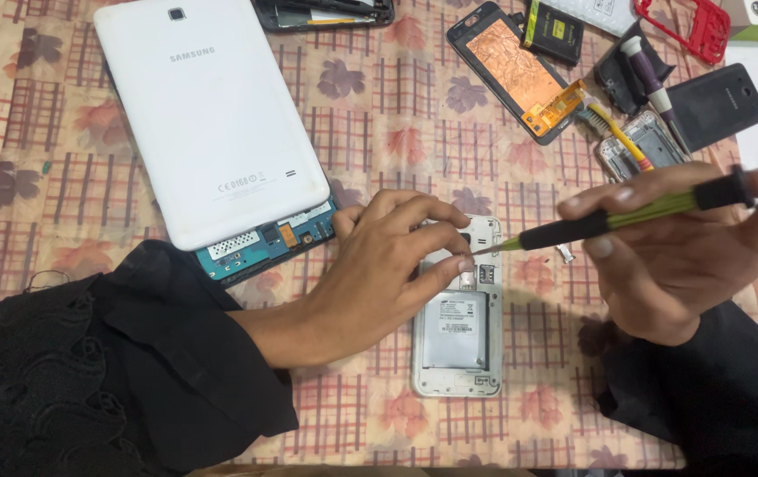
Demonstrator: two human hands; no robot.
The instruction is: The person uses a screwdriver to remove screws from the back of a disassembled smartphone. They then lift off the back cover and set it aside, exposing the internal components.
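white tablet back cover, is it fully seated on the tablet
No, the white tablet back cover sits shifted up, leaving a strip of blue circuit board exposed along its lower edge.

Bare cloth [61, 177] lies open left of the tablet [211, 115] and below the phone [458, 309]; the tablet crowds the phone's upper left. Loose parts [573, 79] clutter the top right; the left hand [388, 265] covers the phone's top, the screwdriver [608, 221] crossing from the right.

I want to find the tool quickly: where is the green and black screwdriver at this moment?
In the head view, the screwdriver is right of centre, held in the right hand, its tip at the top of the opened white phone that the left hand steadies.
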